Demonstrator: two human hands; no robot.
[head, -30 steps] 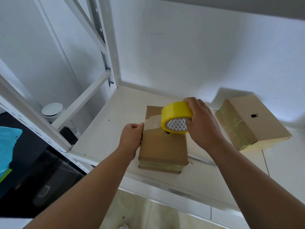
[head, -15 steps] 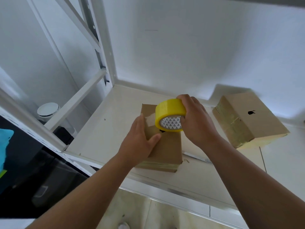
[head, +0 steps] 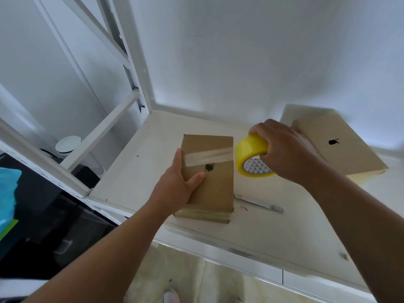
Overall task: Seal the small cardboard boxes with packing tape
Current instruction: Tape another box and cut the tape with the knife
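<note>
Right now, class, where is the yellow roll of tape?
In the head view the yellow tape roll is right of centre, gripped by the right hand, between the near cardboard box and the second box.

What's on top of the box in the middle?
A strip of tape runs across the box to the roll. The left hand holds its left edge, thumb on top. A dark mark shows; anything under the hand is hidden.
</note>
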